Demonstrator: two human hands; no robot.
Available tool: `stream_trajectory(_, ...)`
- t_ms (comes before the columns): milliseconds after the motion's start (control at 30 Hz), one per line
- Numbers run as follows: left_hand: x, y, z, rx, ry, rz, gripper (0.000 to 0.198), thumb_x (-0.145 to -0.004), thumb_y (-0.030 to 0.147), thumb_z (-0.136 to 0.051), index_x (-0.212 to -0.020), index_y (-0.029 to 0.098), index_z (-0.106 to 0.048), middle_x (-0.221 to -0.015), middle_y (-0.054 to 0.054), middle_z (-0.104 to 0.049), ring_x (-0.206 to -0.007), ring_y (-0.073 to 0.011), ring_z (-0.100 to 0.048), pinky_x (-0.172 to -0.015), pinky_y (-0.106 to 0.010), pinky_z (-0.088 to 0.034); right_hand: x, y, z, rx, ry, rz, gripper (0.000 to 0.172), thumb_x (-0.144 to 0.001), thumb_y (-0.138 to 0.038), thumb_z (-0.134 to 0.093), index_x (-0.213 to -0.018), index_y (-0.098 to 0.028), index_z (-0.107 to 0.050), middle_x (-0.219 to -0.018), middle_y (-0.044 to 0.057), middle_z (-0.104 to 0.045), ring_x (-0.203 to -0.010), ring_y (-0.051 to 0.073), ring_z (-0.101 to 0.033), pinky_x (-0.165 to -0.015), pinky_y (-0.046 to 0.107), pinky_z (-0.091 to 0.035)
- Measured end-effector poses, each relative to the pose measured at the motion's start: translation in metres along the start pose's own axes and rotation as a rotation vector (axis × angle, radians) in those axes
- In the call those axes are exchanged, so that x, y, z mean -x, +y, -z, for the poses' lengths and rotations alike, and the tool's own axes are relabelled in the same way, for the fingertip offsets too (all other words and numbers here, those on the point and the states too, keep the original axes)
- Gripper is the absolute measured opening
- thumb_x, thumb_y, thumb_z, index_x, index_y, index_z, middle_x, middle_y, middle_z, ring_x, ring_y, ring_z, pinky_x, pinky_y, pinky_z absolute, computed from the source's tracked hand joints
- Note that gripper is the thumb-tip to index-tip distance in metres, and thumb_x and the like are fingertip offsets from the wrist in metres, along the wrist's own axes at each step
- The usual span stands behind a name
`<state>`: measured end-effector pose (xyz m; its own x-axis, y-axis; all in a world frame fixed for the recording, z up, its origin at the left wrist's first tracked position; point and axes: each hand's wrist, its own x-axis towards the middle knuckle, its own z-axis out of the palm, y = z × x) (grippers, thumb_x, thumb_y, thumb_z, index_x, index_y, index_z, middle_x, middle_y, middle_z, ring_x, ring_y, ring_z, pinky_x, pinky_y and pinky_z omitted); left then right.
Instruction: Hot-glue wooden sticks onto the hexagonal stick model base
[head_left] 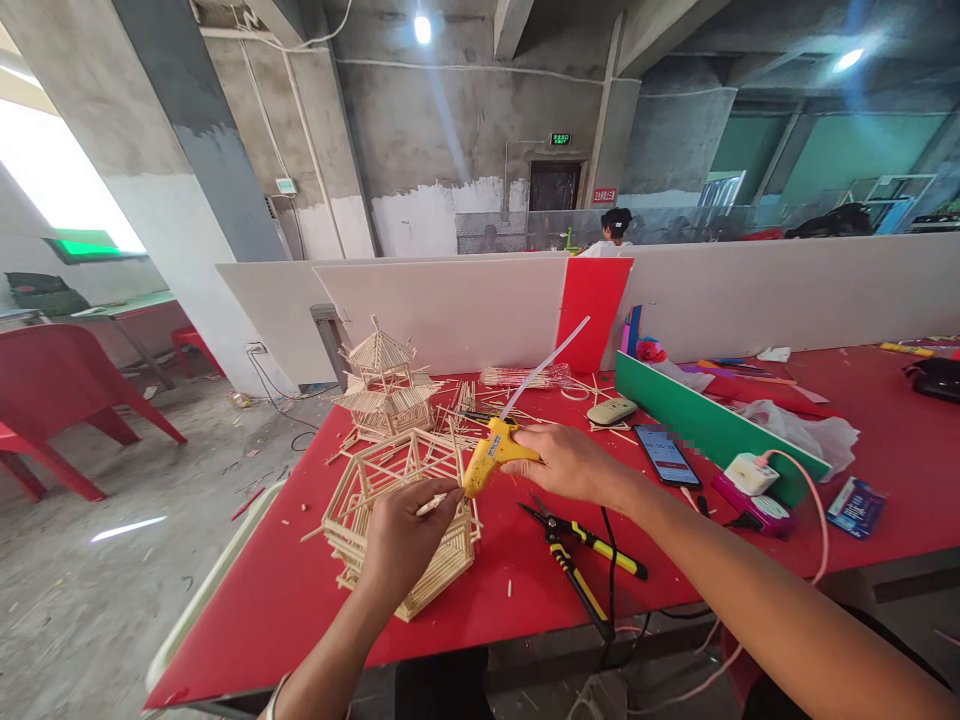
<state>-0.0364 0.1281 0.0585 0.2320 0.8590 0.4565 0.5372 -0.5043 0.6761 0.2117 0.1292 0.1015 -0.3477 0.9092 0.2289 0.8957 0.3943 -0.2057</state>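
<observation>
One stick frame [442, 568], seemingly part-built, stands on the bench [262, 610], walls up, top unroofed: left hand [405, 535] over it pinching a short stick [430, 504], right hand [564, 464] beside it gripping a glue gun [487, 455], roofed stick pagoda [388, 401] behind.

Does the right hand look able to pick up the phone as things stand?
Probably not yet: the right hand is holding a yellow glue gun. Otherwise the way looks free, as the phone lies nearby on the red table with nothing seen covering it.
</observation>
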Motion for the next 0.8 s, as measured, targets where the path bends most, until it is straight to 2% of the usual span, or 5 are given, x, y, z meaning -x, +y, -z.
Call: stream_trajectory(800,0.0001,0.0000,-0.0001,-0.007,0.016,-0.032,0.014,-0.084,0.029,-0.065,-0.083,0.022,-0.078,-0.070,0.000,-0.076,-0.059,-0.0144,-0.067,-0.054,-0.022,-0.050,-0.0003,0.0013,-0.0018,0.001,-0.003,0.002,0.033,-0.094,-0.053,-0.053,-0.089,-0.021,-0.062,-0.094,0.005,-0.069,-0.082,0.018,-0.063,-0.065,0.027,-0.034)
